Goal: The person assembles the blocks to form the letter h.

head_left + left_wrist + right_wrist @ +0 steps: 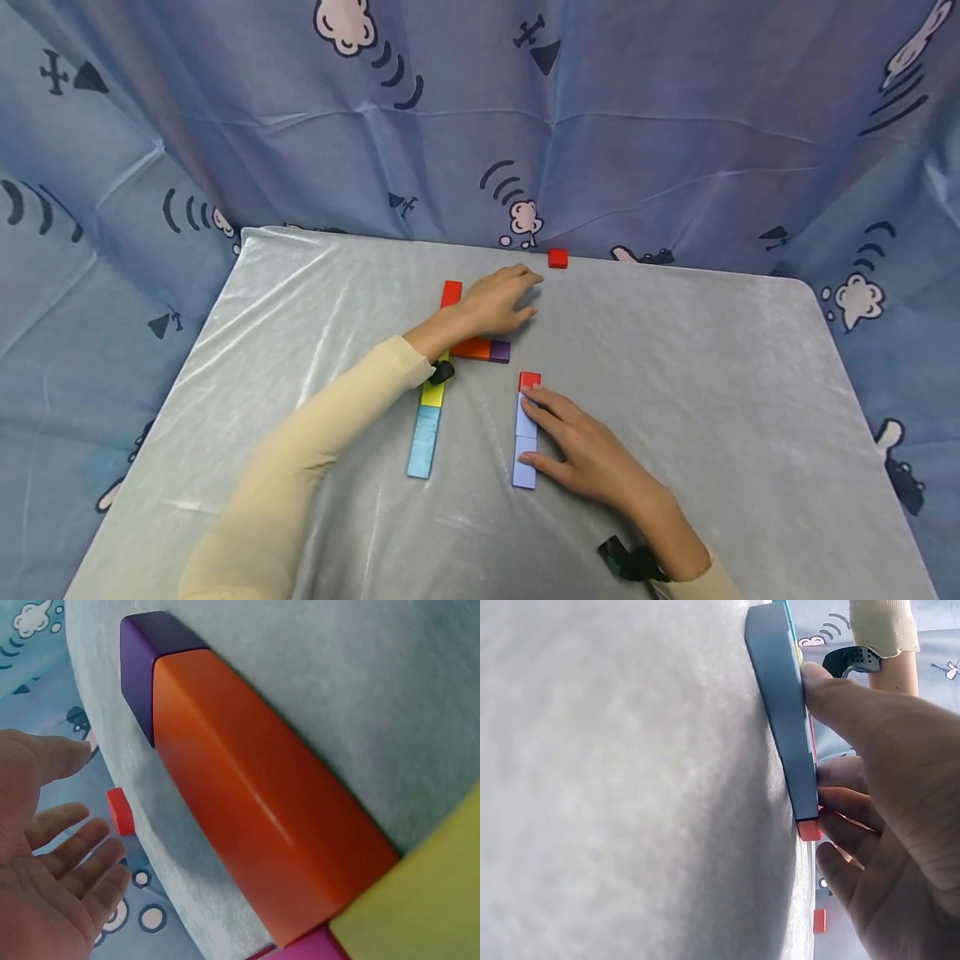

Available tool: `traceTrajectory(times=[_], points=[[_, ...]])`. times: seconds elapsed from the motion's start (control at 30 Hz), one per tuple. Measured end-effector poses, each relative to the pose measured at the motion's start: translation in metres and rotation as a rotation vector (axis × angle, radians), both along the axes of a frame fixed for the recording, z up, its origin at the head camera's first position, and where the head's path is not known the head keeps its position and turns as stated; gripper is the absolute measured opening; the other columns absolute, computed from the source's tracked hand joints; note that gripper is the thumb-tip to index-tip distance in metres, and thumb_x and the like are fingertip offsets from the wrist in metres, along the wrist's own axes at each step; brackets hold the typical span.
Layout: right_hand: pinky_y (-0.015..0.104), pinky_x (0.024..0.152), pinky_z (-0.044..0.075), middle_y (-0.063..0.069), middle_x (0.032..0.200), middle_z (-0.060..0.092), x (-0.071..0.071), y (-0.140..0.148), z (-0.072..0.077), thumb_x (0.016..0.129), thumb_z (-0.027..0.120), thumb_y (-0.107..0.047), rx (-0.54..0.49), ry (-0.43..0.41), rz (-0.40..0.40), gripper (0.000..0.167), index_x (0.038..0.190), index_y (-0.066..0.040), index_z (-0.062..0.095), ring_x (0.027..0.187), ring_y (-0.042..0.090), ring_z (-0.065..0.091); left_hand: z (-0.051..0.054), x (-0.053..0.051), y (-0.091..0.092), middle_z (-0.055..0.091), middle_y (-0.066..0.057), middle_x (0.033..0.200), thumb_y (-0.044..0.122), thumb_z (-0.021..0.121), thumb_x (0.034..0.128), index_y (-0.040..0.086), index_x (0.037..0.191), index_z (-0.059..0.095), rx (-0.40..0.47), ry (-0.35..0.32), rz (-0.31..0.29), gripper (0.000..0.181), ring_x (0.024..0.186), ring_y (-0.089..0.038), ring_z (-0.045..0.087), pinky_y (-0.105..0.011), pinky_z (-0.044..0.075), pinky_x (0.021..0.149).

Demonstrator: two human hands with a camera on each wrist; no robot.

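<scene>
My left hand [495,304] reaches over a line of blocks, its fingers loosely extended and holding nothing, short of a small red block [557,258] at the table's far edge. Beneath that arm runs the line, with a red block [452,292], a yellow block [432,394] and a light blue block [424,442]; the forearm hides part of it. An orange block [471,348] tipped with a purple block [499,352] branches off rightward. My right hand [588,450] rests its fingertips and thumb on two lavender blocks [525,462], end to end with another red block [529,381].
A pale velvety cloth covers the table [675,375]. Patterned blue curtains [465,125] hang behind it and at both sides. In the left wrist view a pink block [311,946] shows beside the orange one.
</scene>
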State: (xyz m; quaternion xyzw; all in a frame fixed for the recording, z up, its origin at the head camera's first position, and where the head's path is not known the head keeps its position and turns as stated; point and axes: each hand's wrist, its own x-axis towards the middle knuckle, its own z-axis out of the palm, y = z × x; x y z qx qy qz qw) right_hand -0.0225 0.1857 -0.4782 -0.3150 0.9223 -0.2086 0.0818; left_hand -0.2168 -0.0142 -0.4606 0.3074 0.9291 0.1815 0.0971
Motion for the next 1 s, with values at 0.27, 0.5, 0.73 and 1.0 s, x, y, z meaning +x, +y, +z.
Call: traceTrajectory(times=[0.27, 0.5, 0.73, 1.0], points=[[0.049, 0.12, 0.048, 0.009, 0.165, 0.048, -0.001, 0.0, 0.0, 0.093, 0.081, -0.044, 0.005, 0.006, 0.0, 0.076, 0.154, -0.007, 0.055, 0.151, 0.028, 0.051, 0.001, -0.004, 0.004, 0.053, -0.008, 0.158, 0.033, 0.064, 0.106, 0.011, 0.157, 0.05, -0.014, -0.014, 0.019, 0.057, 0.146, -0.024, 0.052, -0.041, 0.046, 0.124], [0.05, 0.119, 0.049, 0.01, 0.164, 0.049, -0.001, 0.001, -0.001, 0.093, 0.08, -0.044, 0.006, 0.016, 0.0, 0.075, 0.154, -0.006, 0.055, 0.149, 0.029, 0.052, 0.005, -0.012, 0.008, 0.055, -0.009, 0.155, 0.029, 0.067, 0.1044, 0.011, 0.156, 0.051, -0.01, -0.013, 0.014, 0.057, 0.142, -0.025, 0.055, -0.042, 0.048, 0.122], [0.049, 0.119, 0.049, 0.009, 0.164, 0.049, -0.001, 0.003, 0.002, 0.092, 0.081, -0.047, 0.023, 0.013, -0.011, 0.078, 0.154, -0.007, 0.055, 0.15, 0.028, 0.052, 0.008, -0.017, 0.013, 0.054, -0.009, 0.156, 0.028, 0.067, 0.1041, 0.011, 0.157, 0.049, -0.036, -0.01, 0.01, 0.059, 0.144, -0.025, 0.054, -0.041, 0.046, 0.123], [0.049, 0.119, 0.049, 0.009, 0.164, 0.049, 0.0, 0.001, 0.002, 0.093, 0.081, -0.045, 0.006, 0.023, 0.0, 0.077, 0.154, -0.006, 0.055, 0.15, 0.028, 0.052, 0.009, -0.024, 0.023, 0.054, -0.008, 0.154, 0.029, 0.067, 0.1041, 0.01, 0.156, 0.051, -0.022, 0.012, -0.01, 0.058, 0.14, -0.023, 0.054, -0.038, 0.046, 0.123]])
